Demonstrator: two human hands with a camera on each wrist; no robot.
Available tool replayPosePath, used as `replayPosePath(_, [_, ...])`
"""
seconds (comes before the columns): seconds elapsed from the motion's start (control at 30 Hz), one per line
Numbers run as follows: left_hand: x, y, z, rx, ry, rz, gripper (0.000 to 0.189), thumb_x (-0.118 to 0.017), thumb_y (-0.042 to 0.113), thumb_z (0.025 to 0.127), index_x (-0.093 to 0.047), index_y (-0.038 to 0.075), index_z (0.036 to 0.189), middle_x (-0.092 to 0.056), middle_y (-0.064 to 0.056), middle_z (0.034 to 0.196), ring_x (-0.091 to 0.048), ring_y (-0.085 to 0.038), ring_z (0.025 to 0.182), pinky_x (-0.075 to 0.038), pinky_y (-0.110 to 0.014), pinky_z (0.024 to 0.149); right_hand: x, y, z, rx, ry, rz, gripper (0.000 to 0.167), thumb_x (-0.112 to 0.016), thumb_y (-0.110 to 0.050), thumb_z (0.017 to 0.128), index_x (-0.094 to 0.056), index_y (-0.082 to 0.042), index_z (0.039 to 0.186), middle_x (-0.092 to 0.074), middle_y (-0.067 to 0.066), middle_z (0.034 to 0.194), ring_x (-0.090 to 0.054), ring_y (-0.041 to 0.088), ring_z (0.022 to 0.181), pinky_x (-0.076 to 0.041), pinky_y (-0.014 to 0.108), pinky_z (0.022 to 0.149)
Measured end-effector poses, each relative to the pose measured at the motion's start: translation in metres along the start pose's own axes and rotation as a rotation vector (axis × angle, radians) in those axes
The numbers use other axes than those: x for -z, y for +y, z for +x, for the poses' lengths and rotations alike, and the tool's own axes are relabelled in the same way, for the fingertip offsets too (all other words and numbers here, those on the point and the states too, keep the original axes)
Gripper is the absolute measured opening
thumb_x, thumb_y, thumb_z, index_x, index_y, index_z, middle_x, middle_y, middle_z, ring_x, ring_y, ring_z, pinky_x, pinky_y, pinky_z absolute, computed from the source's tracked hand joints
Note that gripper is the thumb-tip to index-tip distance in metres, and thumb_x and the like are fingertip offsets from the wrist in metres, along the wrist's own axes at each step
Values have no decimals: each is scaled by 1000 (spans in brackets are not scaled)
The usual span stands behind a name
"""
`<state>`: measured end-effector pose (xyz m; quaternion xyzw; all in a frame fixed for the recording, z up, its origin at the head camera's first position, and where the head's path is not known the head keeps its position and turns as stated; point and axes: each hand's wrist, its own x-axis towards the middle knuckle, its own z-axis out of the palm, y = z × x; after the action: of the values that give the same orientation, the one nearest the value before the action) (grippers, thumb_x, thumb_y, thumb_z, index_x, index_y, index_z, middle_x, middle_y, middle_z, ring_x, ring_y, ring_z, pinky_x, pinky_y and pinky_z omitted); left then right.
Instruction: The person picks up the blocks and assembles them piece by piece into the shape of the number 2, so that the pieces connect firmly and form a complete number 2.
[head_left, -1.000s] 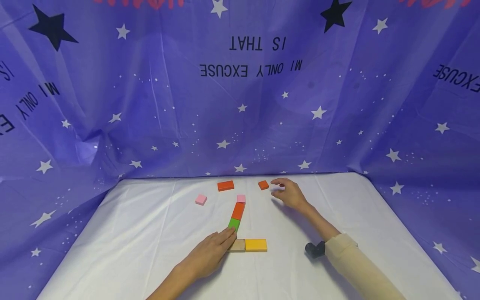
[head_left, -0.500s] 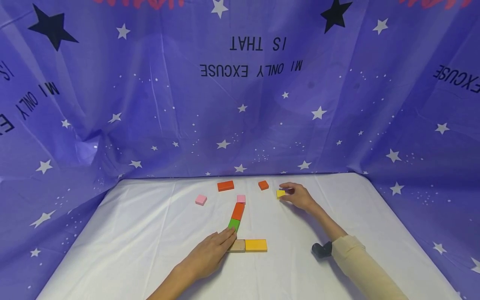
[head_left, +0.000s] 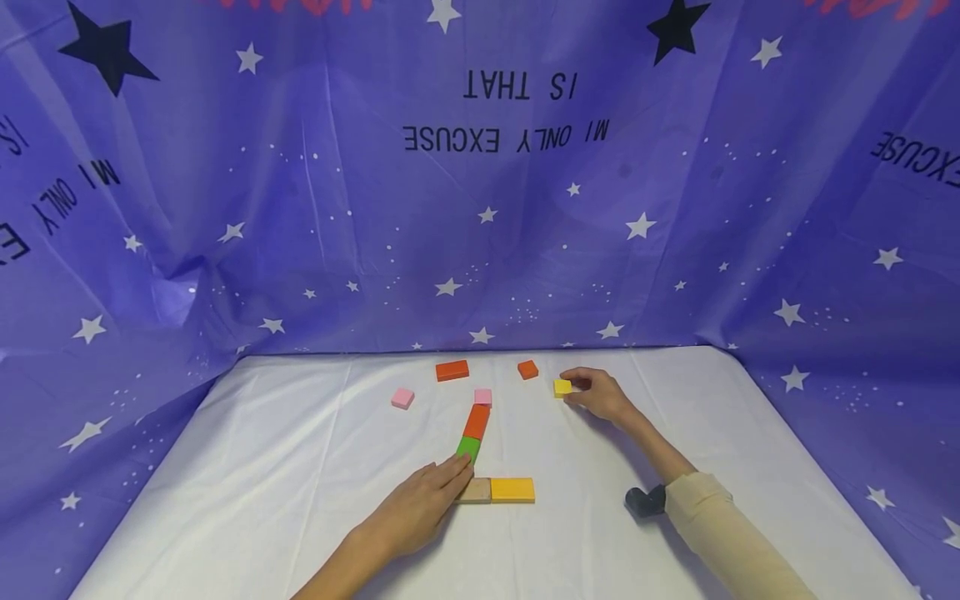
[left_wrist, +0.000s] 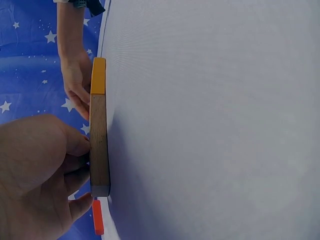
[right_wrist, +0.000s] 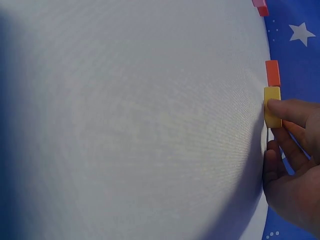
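Observation:
At the back right of the table, my right hand (head_left: 600,393) pinches a small yellow block (head_left: 561,388), its thumb on the near face in the right wrist view. My left hand (head_left: 416,510) rests with extended fingers over the end of a plain wooden block (head_left: 476,492) and the near part of a green block (head_left: 467,447). An orange-yellow block (head_left: 513,490) lies end to end with the wooden one. From the green block, a slanting row runs back through an orange-red block (head_left: 476,422) to a pink block (head_left: 483,397). My left hand partly hides the wooden block.
Loose blocks lie farther back: a pink one (head_left: 402,398) at left, a long red one (head_left: 452,371), and a small orange one (head_left: 528,369) left of my right hand. A purple star-printed curtain (head_left: 525,250) borders the white-covered table (head_left: 247,483).
My right hand has moved slightly right from beside the small orange block, and the yellow block now shows between its fingers. My left hand has stayed in place.

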<state>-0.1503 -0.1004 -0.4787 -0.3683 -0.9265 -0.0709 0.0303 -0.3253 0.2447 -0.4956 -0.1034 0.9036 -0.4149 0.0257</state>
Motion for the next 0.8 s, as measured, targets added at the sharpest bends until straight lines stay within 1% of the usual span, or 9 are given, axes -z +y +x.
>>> replayPosePath(0.13, [0,0,0,-5,4,3,46,-57,10,100,-51,0,144,-45,-13,151,-42,-25,139,-41,-45,107,0,-1,0,-14,1,-8,37,-75,-3,86,-69,0,122,-66,18,124,-58,36,117,-46,48,101])
replayPosePath(0.3, [0,0,0,-6,2,8,46,-57,10,100,-51,0,144,-45,-13,151,-42,-25,139,-42,-45,107,-1,0,-1,-2,8,-5,36,-75,-2,85,-70,0,121,-66,18,123,-60,36,115,-47,47,99])
replayPosePath(0.57, [0,-1,1,-5,4,18,45,-57,10,100,-51,0,144,-45,-14,151,-42,-25,139,-41,-45,107,-4,-6,-1,48,23,12,35,-76,-2,85,-70,1,119,-68,18,118,-62,36,110,-50,47,95])
replayPosePath(0.7, [0,-1,0,-12,10,11,45,-57,10,100,-51,0,143,-46,-14,151,-43,-25,139,-42,-45,107,-6,-11,-1,79,18,25,35,-77,-2,85,-70,1,119,-67,19,120,-63,38,110,-50,48,95])
replayPosePath(0.8, [0,-2,0,-15,14,8,45,-57,10,100,-52,0,143,-46,-14,150,-43,-25,139,-42,-45,107,-7,-16,2,107,17,27,36,-77,-3,85,-70,0,121,-67,17,122,-63,37,111,-52,46,94])
